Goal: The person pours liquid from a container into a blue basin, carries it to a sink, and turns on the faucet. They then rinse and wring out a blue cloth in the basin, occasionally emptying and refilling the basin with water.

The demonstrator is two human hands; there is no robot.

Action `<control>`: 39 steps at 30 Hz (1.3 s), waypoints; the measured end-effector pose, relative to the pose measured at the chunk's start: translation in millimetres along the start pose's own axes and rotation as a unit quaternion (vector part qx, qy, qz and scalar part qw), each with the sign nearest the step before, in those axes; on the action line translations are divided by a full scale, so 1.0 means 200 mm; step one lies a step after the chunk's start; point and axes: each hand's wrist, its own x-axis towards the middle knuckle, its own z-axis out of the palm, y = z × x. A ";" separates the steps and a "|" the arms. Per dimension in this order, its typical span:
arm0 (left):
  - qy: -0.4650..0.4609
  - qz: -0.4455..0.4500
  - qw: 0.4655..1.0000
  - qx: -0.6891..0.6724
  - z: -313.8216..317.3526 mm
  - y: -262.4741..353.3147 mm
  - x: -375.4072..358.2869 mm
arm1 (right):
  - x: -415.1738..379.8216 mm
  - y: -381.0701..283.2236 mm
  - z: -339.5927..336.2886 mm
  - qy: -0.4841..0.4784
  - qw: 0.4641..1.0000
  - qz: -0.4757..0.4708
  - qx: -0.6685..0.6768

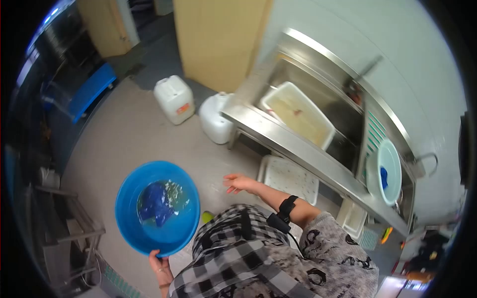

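A large round blue basin [125,213] is at the left of the head view, with some water and a crumpled dark blue cloth-like item [155,202] in it. Whitish foam or bits float beside that item. My left hand [160,265] grips the basin's near rim, fingers over the edge. Out to the right of the basin, my right hand [238,183] hangs in the air with its fingers apart and nothing in them. A black strap with a small device [284,212] is on my right forearm.
White jugs [174,99] [216,119] stand on the floor ahead. At right, a steel sink counter [293,134] holds a white tub [320,129] and a pale green basin [392,166]. Below it sits a white tray [290,179]. A metal rack [74,233] stands left; a blue trolley [92,92] is farther off.
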 end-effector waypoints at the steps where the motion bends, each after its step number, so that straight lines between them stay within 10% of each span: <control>1: 0.035 0.005 0.999 -0.001 0.18 0.11 -0.01 | 0.06 -0.12 0.02 0.006 1.000 0.009 -0.018; 17: 0.074 0.031 0.997 -0.004 0.99 1.03 1.45 | 1.89 -1.32 -0.35 0.011 0.996 0.065 -0.065; 27: 0.049 0.042 0.998 -0.006 1.52 1.46 2.59 | 2.89 -1.61 -0.63 -0.029 0.847 -0.005 -0.531; 30: 0.029 0.029 0.999 0.003 1.56 1.49 2.97 | 3.19 -1.59 -0.59 0.143 0.916 -0.014 -0.375; 33: 0.052 0.038 0.997 0.031 1.66 1.51 3.27 | 3.52 -1.48 -0.55 0.290 0.864 -0.158 -0.381; 39: 0.025 0.021 0.998 0.053 1.69 1.43 3.71 | 3.87 -1.63 -0.62 0.146 0.989 0.028 0.014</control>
